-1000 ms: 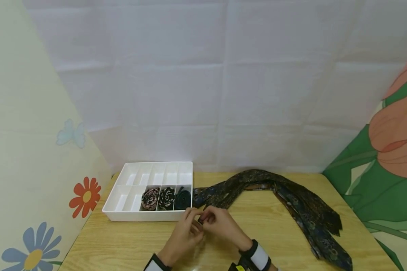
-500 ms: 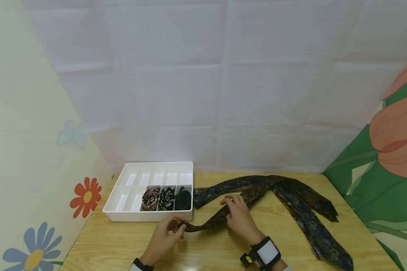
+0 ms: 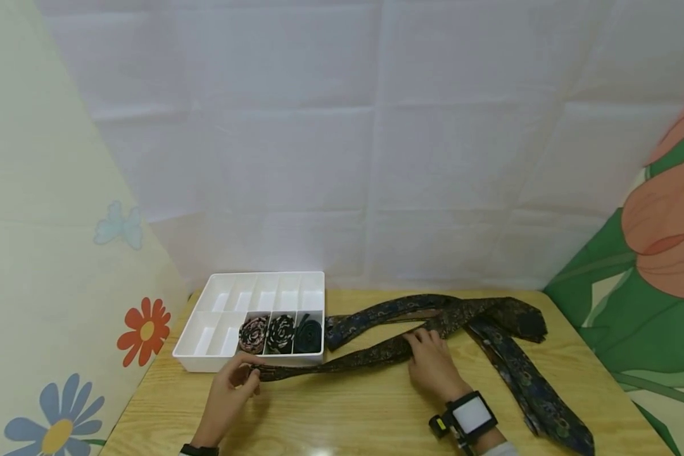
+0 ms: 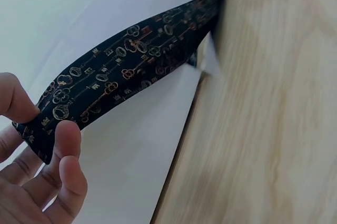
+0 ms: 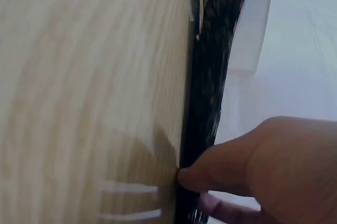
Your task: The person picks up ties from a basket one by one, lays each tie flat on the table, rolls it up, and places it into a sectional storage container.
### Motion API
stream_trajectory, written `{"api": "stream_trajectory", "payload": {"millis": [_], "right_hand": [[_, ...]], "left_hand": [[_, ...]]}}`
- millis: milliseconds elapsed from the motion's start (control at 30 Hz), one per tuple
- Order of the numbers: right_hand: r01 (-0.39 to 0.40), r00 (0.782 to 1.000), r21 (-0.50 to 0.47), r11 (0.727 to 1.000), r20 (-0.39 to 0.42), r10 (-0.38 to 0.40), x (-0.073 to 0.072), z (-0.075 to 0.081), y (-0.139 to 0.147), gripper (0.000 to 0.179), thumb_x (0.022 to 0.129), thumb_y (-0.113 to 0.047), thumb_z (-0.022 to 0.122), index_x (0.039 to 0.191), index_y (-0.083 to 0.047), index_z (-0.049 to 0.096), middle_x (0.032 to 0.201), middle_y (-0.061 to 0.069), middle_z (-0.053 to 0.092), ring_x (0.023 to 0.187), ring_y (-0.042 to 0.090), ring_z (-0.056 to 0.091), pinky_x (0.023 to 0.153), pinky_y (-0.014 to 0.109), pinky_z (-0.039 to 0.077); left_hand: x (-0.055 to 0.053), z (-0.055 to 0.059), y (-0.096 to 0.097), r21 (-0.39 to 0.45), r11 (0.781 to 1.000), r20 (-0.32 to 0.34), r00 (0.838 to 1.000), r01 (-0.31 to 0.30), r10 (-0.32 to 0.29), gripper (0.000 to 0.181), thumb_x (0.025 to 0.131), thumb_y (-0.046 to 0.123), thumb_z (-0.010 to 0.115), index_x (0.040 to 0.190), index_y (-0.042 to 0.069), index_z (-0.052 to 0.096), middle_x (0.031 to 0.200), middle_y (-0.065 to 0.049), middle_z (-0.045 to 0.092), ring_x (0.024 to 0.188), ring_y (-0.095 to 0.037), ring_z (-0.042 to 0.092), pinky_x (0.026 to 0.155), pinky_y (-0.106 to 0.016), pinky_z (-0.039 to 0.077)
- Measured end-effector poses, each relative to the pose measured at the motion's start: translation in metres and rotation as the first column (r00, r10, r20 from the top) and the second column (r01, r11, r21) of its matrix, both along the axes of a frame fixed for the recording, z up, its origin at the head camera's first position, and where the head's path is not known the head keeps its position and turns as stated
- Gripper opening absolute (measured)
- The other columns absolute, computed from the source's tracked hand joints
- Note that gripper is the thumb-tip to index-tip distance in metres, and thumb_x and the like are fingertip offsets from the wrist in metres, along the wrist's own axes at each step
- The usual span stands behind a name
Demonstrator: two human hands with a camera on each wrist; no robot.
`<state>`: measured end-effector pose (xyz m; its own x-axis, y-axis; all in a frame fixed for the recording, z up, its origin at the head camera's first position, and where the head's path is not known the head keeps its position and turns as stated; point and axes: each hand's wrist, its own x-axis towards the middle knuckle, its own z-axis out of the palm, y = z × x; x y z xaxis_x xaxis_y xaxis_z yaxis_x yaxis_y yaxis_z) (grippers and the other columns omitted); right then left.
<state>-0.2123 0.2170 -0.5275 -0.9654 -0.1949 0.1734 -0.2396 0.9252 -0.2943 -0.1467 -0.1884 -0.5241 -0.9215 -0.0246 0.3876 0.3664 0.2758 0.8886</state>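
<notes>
A dark necktie [image 3: 353, 361] with a pattern of small keys [image 4: 126, 50] stretches in front of the tray toward the right. My left hand [image 3: 232, 387] pinches its narrow end; in the left wrist view, the thumb and fingers [image 4: 68, 142] sit on both sides of the fabric. Farther along, my right hand [image 3: 435, 367] grips the tie's middle, thumb [image 5: 202, 174] at its edge in the right wrist view. The wide end [image 3: 524, 320] lies on the table at the back right, over a blue patterned necktie [image 3: 530, 380].
A white divided tray [image 3: 239, 363] stands at the left back of the wooden table [image 3: 342, 418]. Three rolled neckties, one pinkish [image 3: 253, 334], one black and white [image 3: 280, 334], one dark green [image 3: 308, 334], fill its front right compartments. A white sheet [image 3: 370, 158] hangs behind.
My hands were together near the tray's corner. The left has moved left with the tie's end, the right has slid right along it. The dark tie is now drawn out straighter, its wide end pulled leftward.
</notes>
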Motion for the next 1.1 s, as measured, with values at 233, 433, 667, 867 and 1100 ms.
{"api": "stream_trajectory", "payload": {"millis": [233, 433, 667, 867, 1100], "right_hand": [[0.005, 0.995, 0.061, 0.998, -0.096, 0.001, 0.001, 0.004, 0.012, 0.040, 0.083, 0.011, 0.072, 0.120, -0.004, 0.073, 0.126, 0.024, 0.062, 0.132, 0.052, 0.052, 0.120, 0.072, 0.030], [0.023, 0.995, 0.129, 0.991, -0.102, -0.009, 0.001, 0.006, 0.021, 0.032, 0.086, 0.005, 0.076, 0.117, -0.005, 0.074, 0.115, 0.018, 0.069, 0.110, 0.043, 0.063, 0.107, 0.070, 0.042], [0.004, 1.000, 0.108, 0.994, -0.021, -0.002, 0.000, 0.010, 0.038, 0.042, 0.081, 0.010, 0.074, 0.117, -0.011, 0.075, 0.125, 0.020, 0.067, 0.122, 0.049, 0.058, 0.116, 0.076, 0.032], [0.037, 0.999, 0.117, 0.992, 0.024, -0.040, 0.000, 0.009, 0.057, 0.054, 0.078, 0.014, 0.072, 0.128, -0.006, 0.070, 0.131, 0.024, 0.065, 0.124, 0.053, 0.057, 0.114, 0.079, 0.030], [0.062, 0.998, 0.156, 0.986, 0.015, -0.065, 0.003, 0.008, 0.073, 0.036, 0.082, -0.003, 0.083, 0.115, -0.010, 0.073, 0.108, 0.015, 0.070, 0.114, 0.048, 0.061, 0.112, 0.076, 0.034]], "left_hand": [[0.001, 0.001, -0.012, 0.041, 0.997, 0.045, 0.997, -0.068, 0.066, 0.020, 0.098, -0.011, 0.061, 0.111, 0.002, 0.070, 0.073, -0.009, 0.064, 0.061, -0.012, 0.063, 0.057, -0.029, 0.053], [-0.001, 0.002, -0.026, 0.059, 0.988, 0.133, 0.983, -0.139, 0.130, 0.015, 0.101, -0.006, 0.062, 0.113, -0.001, 0.069, 0.071, -0.006, 0.065, 0.061, -0.011, 0.062, 0.058, -0.028, 0.052], [-0.004, 0.002, -0.035, 0.064, 0.981, 0.204, 0.965, -0.182, 0.166, 0.014, 0.102, -0.004, 0.063, 0.114, -0.004, 0.069, 0.080, -0.006, 0.068, 0.064, -0.010, 0.064, 0.059, -0.028, 0.054], [-0.006, 0.001, -0.042, 0.072, 0.977, 0.208, 0.961, -0.202, 0.183, 0.013, 0.101, -0.005, 0.063, 0.113, -0.006, 0.069, 0.076, -0.004, 0.067, 0.063, -0.009, 0.063, 0.058, -0.027, 0.053], [-0.008, -0.002, -0.045, 0.088, 0.976, 0.220, 0.959, -0.201, 0.178, 0.014, 0.102, -0.003, 0.064, 0.114, -0.008, 0.068, 0.075, -0.002, 0.065, 0.062, -0.009, 0.061, 0.057, -0.027, 0.052]]}}
